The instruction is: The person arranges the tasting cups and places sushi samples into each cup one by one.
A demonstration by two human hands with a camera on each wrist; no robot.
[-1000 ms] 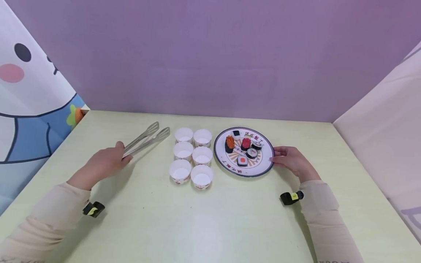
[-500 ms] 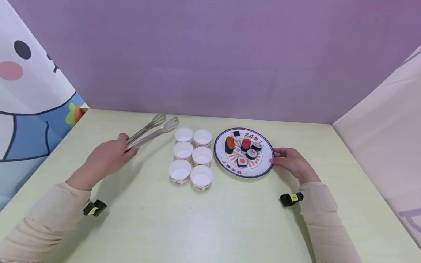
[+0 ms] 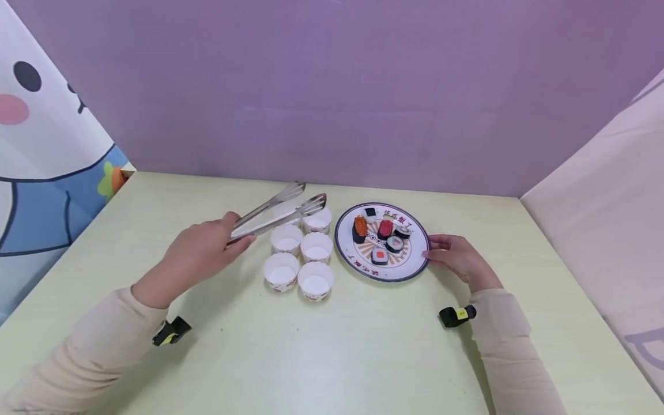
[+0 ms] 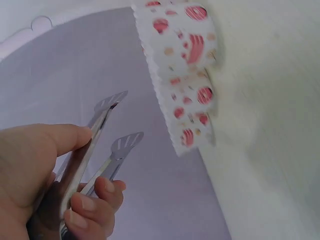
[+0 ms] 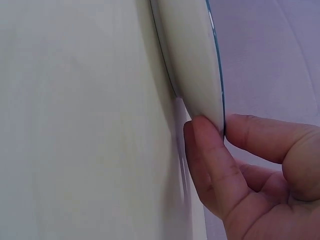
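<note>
My left hand (image 3: 199,253) grips a pair of metal tongs (image 3: 270,222), thumb on one arm and fingers curled round the other. In the head view the slotted tong tips, spread apart, hang over the back paper cups. My right hand (image 3: 461,259) pinches the right rim of a round plate (image 3: 358,262) with a dark blue edge; the right wrist view shows the thumb above and fingers under the rim (image 5: 200,75). Several sushi pieces lie on the plate, among them an orange-topped one (image 3: 360,228), a red-topped one (image 3: 385,229) and a square one with an orange centre (image 3: 379,256).
White paper cups with red printed patterns, such as the front right cup (image 3: 315,282), stand in two columns between the left hand and the plate. The pale table (image 3: 321,357) meets a purple backdrop (image 3: 332,104) behind. A cartoon-printed cloth (image 3: 46,144) hangs at the left.
My left hand has moved right with the tongs, whose tips went from left of the cups to above the back ones. The right hand stays at the plate's rim.
</note>
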